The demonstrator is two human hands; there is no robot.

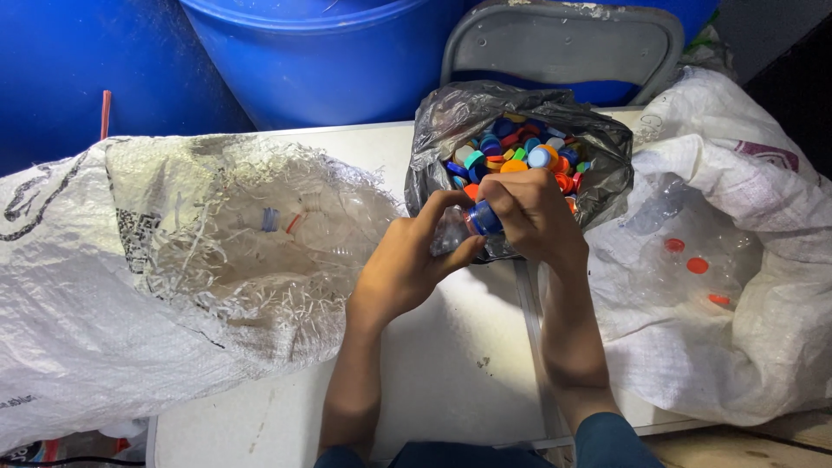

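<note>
Clear plastic bottle (451,232) with a blue cap (483,218), held at frame centre above the white surface (451,347). The bottle lies tilted, neck pointing toward 3 o'clock and body toward 9 o'clock; most of the body is hidden inside the left hand (407,260), whose grip wraps it from the 7 o'clock side. The right hand (533,212) closes over the cap from 2 o'clock, fingers curled around its rim. The cap sits on the neck; whether it is loosened cannot be told. Bottle and cap hang just at the 6 o'clock edge of a black bag of mixed coloured caps (520,147).
</note>
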